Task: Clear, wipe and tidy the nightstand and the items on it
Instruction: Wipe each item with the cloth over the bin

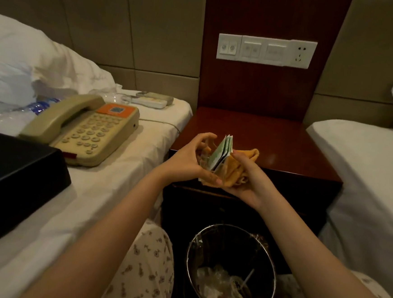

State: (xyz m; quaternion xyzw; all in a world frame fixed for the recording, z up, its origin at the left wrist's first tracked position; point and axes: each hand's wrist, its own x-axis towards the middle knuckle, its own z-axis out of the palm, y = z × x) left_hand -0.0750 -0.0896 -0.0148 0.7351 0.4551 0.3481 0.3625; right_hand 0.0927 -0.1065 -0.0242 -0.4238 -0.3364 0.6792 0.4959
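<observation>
Both hands meet above the front edge of the dark red nightstand (285, 144). My right hand (251, 183) lies palm up and holds a crumpled yellow cloth (234, 168) together with a small stack of green and white paper cards (222, 154) standing on edge. My left hand (189, 162) curls around the left side of the cards, thumb under the stack and fingers arched over its top. The nightstand's top around the hands bears nothing else.
On the left bed lie a beige telephone (84, 128), a black box (12, 181), a plastic water bottle (17, 111) and two remote controls (152, 99). A metal waste bin (230, 269) with rubbish stands on the floor between my knees. A switch panel (266, 51) hangs above the nightstand.
</observation>
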